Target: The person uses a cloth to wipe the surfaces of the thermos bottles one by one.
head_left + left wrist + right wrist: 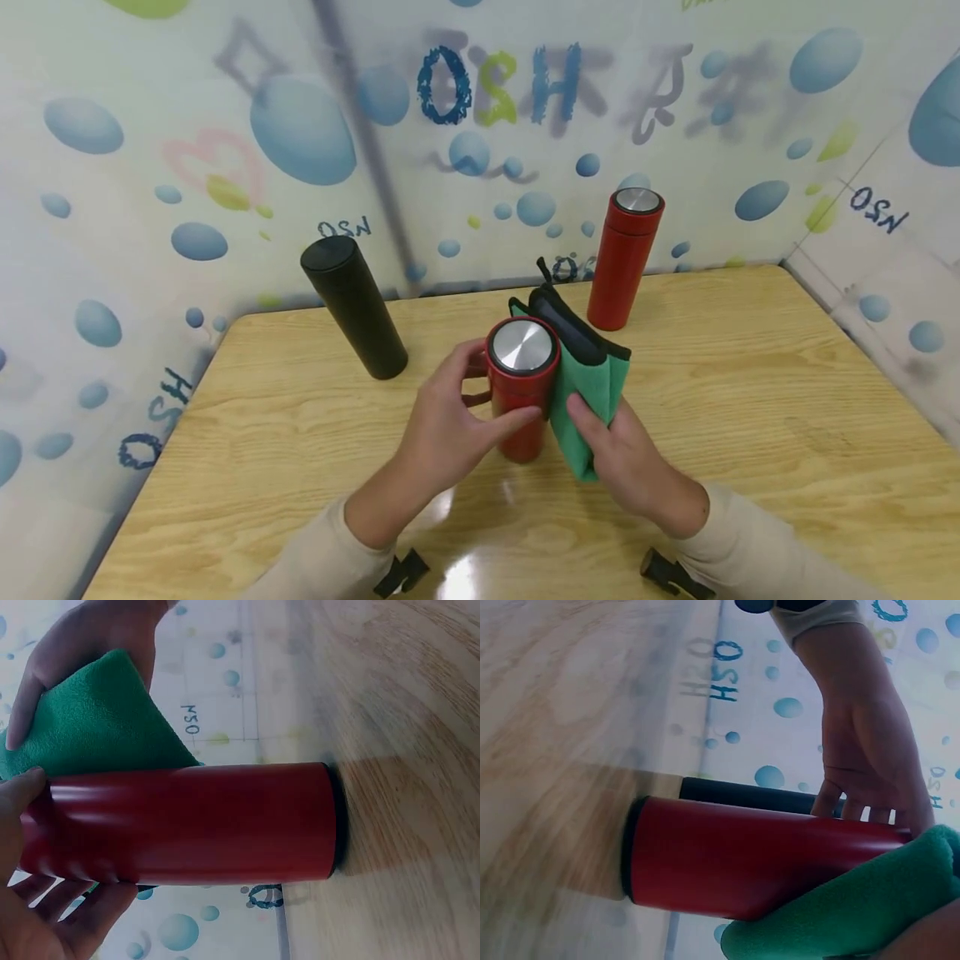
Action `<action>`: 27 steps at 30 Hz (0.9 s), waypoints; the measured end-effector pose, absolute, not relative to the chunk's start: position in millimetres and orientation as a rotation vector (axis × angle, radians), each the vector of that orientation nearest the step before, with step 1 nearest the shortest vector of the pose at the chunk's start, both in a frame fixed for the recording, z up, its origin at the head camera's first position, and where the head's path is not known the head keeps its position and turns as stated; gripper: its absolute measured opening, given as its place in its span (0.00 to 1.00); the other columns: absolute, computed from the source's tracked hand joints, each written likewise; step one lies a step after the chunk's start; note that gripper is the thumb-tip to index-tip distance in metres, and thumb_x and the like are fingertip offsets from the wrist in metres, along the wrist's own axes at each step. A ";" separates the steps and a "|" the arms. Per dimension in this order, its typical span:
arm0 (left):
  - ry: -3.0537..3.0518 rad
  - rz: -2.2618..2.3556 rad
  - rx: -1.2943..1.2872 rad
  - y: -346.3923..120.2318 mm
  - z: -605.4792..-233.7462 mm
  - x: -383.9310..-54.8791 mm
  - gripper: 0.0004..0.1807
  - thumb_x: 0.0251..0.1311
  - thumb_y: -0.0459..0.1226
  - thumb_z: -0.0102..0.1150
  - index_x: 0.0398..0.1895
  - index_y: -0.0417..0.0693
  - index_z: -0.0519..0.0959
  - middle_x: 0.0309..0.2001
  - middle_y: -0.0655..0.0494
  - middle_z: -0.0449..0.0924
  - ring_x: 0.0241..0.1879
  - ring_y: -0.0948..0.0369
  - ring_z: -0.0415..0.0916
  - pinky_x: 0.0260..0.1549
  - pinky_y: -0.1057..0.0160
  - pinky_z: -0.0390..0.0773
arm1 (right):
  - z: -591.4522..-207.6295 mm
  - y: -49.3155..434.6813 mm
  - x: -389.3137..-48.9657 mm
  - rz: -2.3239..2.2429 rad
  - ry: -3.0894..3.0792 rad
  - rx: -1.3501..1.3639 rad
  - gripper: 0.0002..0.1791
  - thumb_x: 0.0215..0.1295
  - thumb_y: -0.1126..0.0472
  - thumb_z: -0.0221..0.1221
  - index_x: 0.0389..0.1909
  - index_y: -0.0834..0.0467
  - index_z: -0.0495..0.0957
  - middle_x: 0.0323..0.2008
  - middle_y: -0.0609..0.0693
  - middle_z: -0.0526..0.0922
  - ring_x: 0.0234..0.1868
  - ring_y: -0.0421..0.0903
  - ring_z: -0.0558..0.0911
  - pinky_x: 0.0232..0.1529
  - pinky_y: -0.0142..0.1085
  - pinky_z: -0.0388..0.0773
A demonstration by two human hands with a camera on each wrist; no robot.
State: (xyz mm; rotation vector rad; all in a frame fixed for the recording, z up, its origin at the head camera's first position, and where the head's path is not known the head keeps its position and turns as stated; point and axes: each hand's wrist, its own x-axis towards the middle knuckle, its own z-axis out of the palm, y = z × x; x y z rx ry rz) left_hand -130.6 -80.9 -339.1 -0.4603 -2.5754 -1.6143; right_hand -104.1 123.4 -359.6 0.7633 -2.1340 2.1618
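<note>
A red thermos bottle (516,388) with a silver-topped lid stands upright in front of me. My left hand (450,425) grips its upper part, thumb across the near side and fingers round the left. Against the bottle's right side is a folded green cloth (588,385), edged in black, with a dark inner part and a small black loop at the top. My right hand (628,462) holds the cloth, thumb on its near face; the other fingers are hidden behind it in the head view. In the left wrist view, the fuzzy cloth (97,724) lies along the bottle (217,825).
A black bottle (356,308) stands at the back left of the wooden table (262,433). Another red thermos bottle (626,258) stands at the back right, near the patterned wall (480,225). Black straps (401,573) show by the wrists.
</note>
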 end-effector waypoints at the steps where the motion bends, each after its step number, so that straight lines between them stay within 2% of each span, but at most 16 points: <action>1: -2.583 -1.614 -0.453 -80.4 -338.7 -130.2 0.40 0.48 0.47 0.79 0.65 0.62 0.69 0.57 0.69 0.76 0.54 0.64 0.77 0.44 0.63 0.86 | -360.5 122.9 -103.9 2.162 -2.122 0.778 0.24 0.79 0.69 0.39 0.72 0.71 0.54 0.54 0.41 0.74 0.52 0.34 0.74 0.56 0.24 0.73; 9: -2.580 -1.555 -0.455 -78.6 -343.0 -128.5 0.41 0.48 0.47 0.79 0.66 0.60 0.68 0.57 0.68 0.76 0.54 0.64 0.77 0.44 0.63 0.86 | -363.0 118.5 -103.9 2.140 -2.133 0.758 0.21 0.75 0.71 0.46 0.65 0.72 0.60 0.47 0.43 0.77 0.46 0.35 0.76 0.52 0.26 0.76; 16: -2.617 -1.401 -0.464 -75.9 -351.7 -127.0 0.43 0.54 0.49 0.73 0.70 0.56 0.62 0.62 0.63 0.73 0.58 0.62 0.75 0.47 0.59 0.85 | -366.1 116.5 -103.4 2.118 -2.226 0.754 0.31 0.72 0.72 0.52 0.73 0.62 0.56 0.63 0.55 0.73 0.62 0.35 0.74 0.64 0.26 0.72; 21: -2.624 -1.281 -0.488 -74.4 -352.3 -127.2 0.44 0.55 0.52 0.71 0.72 0.55 0.61 0.63 0.61 0.73 0.59 0.63 0.76 0.48 0.59 0.84 | -369.4 115.5 -104.7 2.115 -2.223 0.815 0.27 0.69 0.73 0.54 0.67 0.65 0.62 0.56 0.56 0.77 0.55 0.36 0.77 0.59 0.28 0.75; 27: -2.585 -1.186 -0.516 -70.2 -351.8 -131.5 0.47 0.47 0.55 0.76 0.68 0.50 0.65 0.58 0.58 0.78 0.55 0.61 0.80 0.52 0.58 0.83 | -371.8 114.3 -103.7 2.105 -2.249 0.813 0.24 0.70 0.73 0.52 0.65 0.67 0.64 0.51 0.54 0.77 0.48 0.37 0.77 0.55 0.27 0.76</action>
